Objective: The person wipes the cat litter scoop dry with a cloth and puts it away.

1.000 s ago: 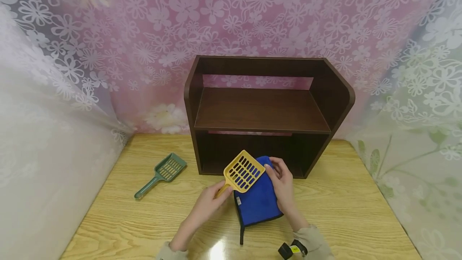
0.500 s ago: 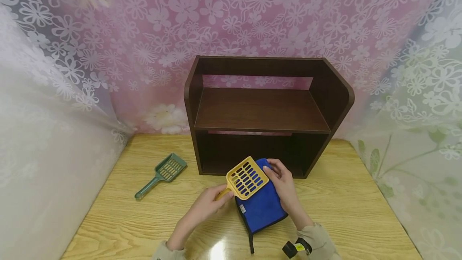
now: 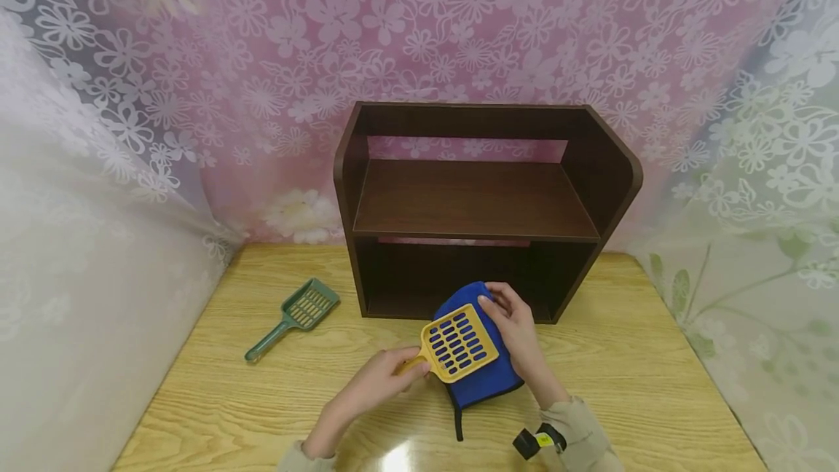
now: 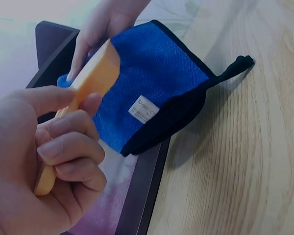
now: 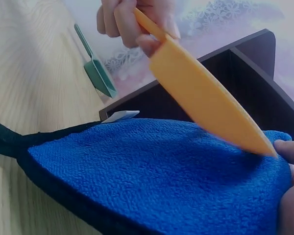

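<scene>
Grips a probably light, stiff yellow scoop point(image 5: 210, 100) sensibly by its handle point(image 4: 46, 179) with left hand point(image 3: 380, 380), soft-looking blue cloth point(image 5: 142, 171) with right hand point(image 3: 515, 328).

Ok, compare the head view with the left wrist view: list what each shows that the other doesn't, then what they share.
Only the head view: the green scoop, the slotted face of the yellow scoop, and the black device strapped at the right wrist.

Only the left wrist view: lettering on the white label of the blue cloth, and the end of the yellow scoop's handle.

Both: the left hand gripping the yellow scoop, the right hand holding the blue cloth, the dark shelf and the wooden table.
</scene>
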The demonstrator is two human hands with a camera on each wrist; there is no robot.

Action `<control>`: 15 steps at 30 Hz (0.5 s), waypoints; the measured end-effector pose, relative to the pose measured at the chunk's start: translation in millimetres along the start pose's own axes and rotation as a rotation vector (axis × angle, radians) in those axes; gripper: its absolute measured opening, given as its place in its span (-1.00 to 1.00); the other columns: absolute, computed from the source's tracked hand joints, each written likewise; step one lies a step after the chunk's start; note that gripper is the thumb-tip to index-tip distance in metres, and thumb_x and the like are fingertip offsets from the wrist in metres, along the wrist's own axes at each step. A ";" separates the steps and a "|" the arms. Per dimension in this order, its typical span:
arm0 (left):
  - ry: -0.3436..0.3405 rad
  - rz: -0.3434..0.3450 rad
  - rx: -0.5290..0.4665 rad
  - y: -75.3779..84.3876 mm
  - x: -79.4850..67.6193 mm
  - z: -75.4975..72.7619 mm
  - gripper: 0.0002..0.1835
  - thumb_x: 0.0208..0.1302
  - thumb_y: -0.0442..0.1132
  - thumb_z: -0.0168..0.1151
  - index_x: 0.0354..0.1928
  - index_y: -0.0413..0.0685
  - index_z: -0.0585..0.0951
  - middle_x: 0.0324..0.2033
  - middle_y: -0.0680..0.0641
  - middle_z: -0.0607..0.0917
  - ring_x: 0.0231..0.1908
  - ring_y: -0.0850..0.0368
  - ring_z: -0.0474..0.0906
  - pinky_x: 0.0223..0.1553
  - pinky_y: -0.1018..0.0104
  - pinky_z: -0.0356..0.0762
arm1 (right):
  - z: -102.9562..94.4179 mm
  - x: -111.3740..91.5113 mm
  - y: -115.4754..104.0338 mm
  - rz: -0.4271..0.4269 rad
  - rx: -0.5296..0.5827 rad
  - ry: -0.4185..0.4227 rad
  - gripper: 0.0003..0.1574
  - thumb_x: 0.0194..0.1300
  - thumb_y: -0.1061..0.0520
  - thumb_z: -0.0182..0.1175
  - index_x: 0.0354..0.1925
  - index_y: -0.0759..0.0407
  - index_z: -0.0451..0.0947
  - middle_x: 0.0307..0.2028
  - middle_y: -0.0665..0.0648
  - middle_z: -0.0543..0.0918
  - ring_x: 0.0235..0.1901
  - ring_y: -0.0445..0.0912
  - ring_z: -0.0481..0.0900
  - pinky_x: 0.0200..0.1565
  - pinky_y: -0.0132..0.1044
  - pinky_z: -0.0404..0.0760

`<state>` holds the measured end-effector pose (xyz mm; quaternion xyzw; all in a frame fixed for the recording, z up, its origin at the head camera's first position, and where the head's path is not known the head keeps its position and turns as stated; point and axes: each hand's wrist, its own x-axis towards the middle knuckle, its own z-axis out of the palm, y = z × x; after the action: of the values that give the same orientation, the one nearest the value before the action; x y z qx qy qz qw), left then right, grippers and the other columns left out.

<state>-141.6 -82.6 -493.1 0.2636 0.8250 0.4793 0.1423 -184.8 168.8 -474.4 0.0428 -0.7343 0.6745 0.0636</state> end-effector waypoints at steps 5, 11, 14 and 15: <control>-0.007 0.038 0.010 -4.8 -3.3 -4.4 -0.68 0.31 0.14 -0.01 -0.24 0.15 0.62 -0.55 0.07 0.56 -0.68 0.37 0.31 -0.65 0.45 0.36 | -11.8 3.3 -0.1 -0.132 -0.147 -0.061 -0.63 0.27 0.07 0.16 0.03 0.12 0.46 -0.07 0.15 0.58 -0.15 -0.21 0.58 -0.15 -0.46 0.53; -0.055 0.090 0.020 -3.8 -3.3 -7.2 -0.77 0.26 0.14 0.05 -0.28 0.31 0.64 -0.43 0.19 0.68 -0.47 0.33 0.54 -0.46 0.47 0.48 | -23.9 10.0 -5.2 -0.279 -0.404 -0.222 -0.73 0.30 0.07 0.11 -0.01 -0.07 0.49 -0.10 -0.03 0.60 -0.16 -0.23 0.55 -0.12 -0.41 0.51; -0.096 0.108 0.032 -0.9 -0.4 -6.1 -0.76 0.26 0.15 0.06 -0.31 0.28 0.64 -0.43 0.16 0.69 -0.47 0.32 0.56 -0.47 0.47 0.49 | -23.6 11.8 -10.5 -0.324 -0.454 -0.362 -0.76 0.33 0.05 0.07 -0.03 -0.13 0.48 -0.13 -0.09 0.60 -0.22 -0.23 0.57 -0.17 -0.35 0.55; -0.105 0.113 0.047 0.4 0.8 -5.6 -0.75 0.26 0.16 0.05 -0.33 0.28 0.64 -0.45 0.16 0.69 -0.51 0.34 0.54 -0.50 0.48 0.47 | -22.8 12.3 -12.1 -0.338 -0.460 -0.409 -0.76 0.34 0.05 0.06 -0.03 -0.15 0.47 -0.13 -0.11 0.59 -0.24 -0.23 0.57 -0.19 -0.34 0.56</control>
<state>-144.9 -85.9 -490.0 0.3378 0.8111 0.4527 0.1520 -194.4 190.7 -458.8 0.2826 -0.8472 0.4487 0.0339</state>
